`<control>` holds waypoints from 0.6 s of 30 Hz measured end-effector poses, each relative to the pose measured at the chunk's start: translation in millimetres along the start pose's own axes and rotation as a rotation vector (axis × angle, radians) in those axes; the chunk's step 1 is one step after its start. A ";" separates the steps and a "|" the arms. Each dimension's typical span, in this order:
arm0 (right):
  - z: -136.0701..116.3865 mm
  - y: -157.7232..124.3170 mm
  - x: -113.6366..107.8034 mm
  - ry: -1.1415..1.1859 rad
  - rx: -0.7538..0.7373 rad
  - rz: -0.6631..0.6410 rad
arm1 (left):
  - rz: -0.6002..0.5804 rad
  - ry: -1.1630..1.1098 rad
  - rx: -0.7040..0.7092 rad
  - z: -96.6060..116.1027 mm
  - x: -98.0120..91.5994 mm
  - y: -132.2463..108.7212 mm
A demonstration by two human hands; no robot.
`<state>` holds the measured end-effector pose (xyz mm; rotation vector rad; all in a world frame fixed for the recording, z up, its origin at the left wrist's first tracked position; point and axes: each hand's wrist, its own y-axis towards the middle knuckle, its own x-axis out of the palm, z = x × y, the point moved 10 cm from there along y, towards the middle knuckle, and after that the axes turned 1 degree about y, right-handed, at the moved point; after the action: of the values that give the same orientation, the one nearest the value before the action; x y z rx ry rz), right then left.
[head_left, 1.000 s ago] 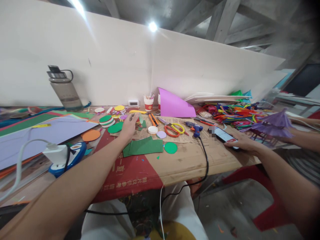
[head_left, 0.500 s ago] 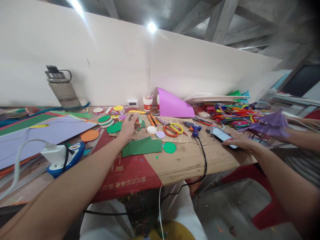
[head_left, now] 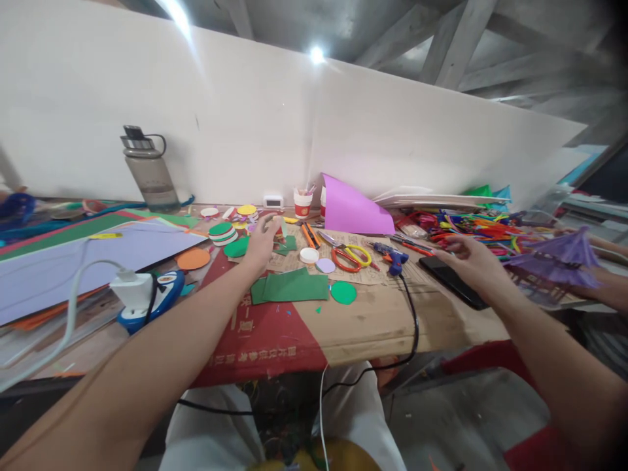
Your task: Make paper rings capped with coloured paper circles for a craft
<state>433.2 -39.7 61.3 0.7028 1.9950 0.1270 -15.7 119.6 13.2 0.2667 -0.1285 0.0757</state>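
Note:
My left hand (head_left: 262,245) is over the work area beside a green paper disc (head_left: 237,247), fingers bent but apart, with nothing visible in them. Just right of it lie small green paper pieces, partly hidden by the fingers. Closer to me are folded green paper strips (head_left: 297,286) and another green disc (head_left: 343,292). My right hand (head_left: 468,258) hovers at the far right edge of a black phone (head_left: 451,281), fingers apart and loosely curved. The phone lies flat with a dark screen.
Scissors (head_left: 352,257), a glue gun (head_left: 392,257) with a black cord, and an orange cutter (head_left: 310,235) lie mid-table. A water bottle (head_left: 150,173) and power strip (head_left: 151,301) stand left. Pipe cleaners (head_left: 471,226) and a co-worker's arm (head_left: 611,288) near a purple pagoda-like model (head_left: 554,261) are right.
My right hand has let go of the phone and lifted off it; its lit screen has gone dark. My left hand's fingers have risen and spread a little. The view has turned slightly left.

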 end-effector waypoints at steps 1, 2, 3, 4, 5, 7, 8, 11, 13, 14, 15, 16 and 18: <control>-30.6 -4.1 8.4 0.038 -0.084 -0.019 | -0.009 -0.006 -0.016 -1.3 0.6 -0.1; -60.0 -8.8 19.9 0.066 -0.159 -0.054 | -0.016 -0.017 -0.031 -2.4 1.0 -0.2; -86.4 -13.3 33.0 0.059 -0.215 -0.087 | -0.028 -0.028 -0.042 -3.0 1.7 -0.5; -111.7 -18.3 51.5 0.013 -0.281 -0.157 | -0.039 -0.039 -0.044 -2.6 2.5 -0.8; -132.4 -22.6 70.2 -0.049 -0.327 -0.217 | -0.051 -0.057 -0.048 -2.3 3.3 -1.2; -159.7 -29.2 110.2 -0.262 -0.381 -0.339 | -0.071 -0.117 -0.066 -2.1 4.8 -2.2; -167.7 -31.5 128.7 -0.402 -0.404 -0.384 | -0.076 -0.161 -0.077 -2.1 5.3 -2.7; -179.2 -30.5 164.2 -0.476 -0.383 -0.437 | -0.084 -0.328 -0.123 -2.2 7.1 -3.9; -179.8 -26.8 177.9 -0.478 -0.364 -0.439 | -0.068 -0.416 -0.178 -4.4 7.0 -4.4; -178.5 -24.1 182.1 -0.473 -0.354 -0.432 | -0.061 -0.449 -0.204 -5.3 6.9 -4.5; -176.5 -21.1 184.6 -0.462 -0.347 -0.422 | -0.054 -0.477 -0.233 -6.4 7.0 -4.8; -173.9 -17.9 185.9 -0.445 -0.339 -0.412 | -0.054 -0.501 -0.264 -7.5 7.6 -5.2; -167.7 -11.8 185.5 -0.395 -0.327 -0.392 | -0.064 -0.542 -0.317 -9.0 9.5 -6.3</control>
<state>222.8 81.2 0.0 0.1077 1.6413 0.0700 -4.7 116.5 4.3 -0.0317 -0.6642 -0.0826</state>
